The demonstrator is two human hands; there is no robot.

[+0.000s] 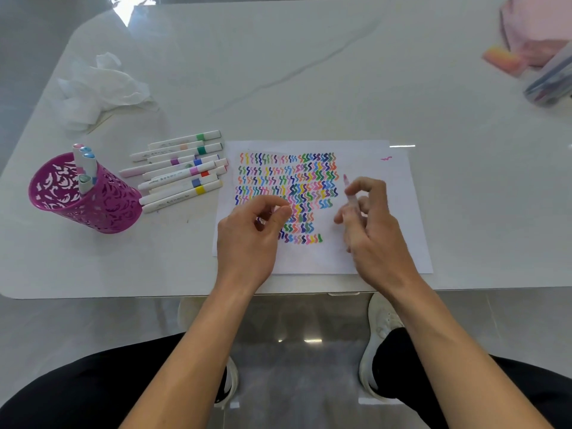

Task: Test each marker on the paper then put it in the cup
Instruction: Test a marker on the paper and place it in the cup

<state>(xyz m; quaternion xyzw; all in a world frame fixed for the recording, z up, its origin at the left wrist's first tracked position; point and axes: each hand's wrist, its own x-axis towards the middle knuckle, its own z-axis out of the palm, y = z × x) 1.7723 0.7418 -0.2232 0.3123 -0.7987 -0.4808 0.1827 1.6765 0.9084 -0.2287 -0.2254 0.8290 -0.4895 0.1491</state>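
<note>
A white paper [380, 212] covered in rows of coloured squiggles lies at the table's near edge. My right hand [373, 230] holds a pink marker [349, 193] above the paper, tip pointing away from me. My left hand [250, 233] hovers over the paper's left part with thumb and forefinger pinched; whether a cap sits between them is hidden. Several white markers [182, 171] with coloured bands lie in a pile left of the paper. A purple perforated cup [102, 209] stands further left with a few markers [83, 168] upright in it.
Crumpled white tissue [102, 88] lies at the far left of the white marble table [309, 72]. A pink bag [538, 35] and a clear pouch of pens [551, 82] sit at the far right. My knees and white shoes show below the table edge.
</note>
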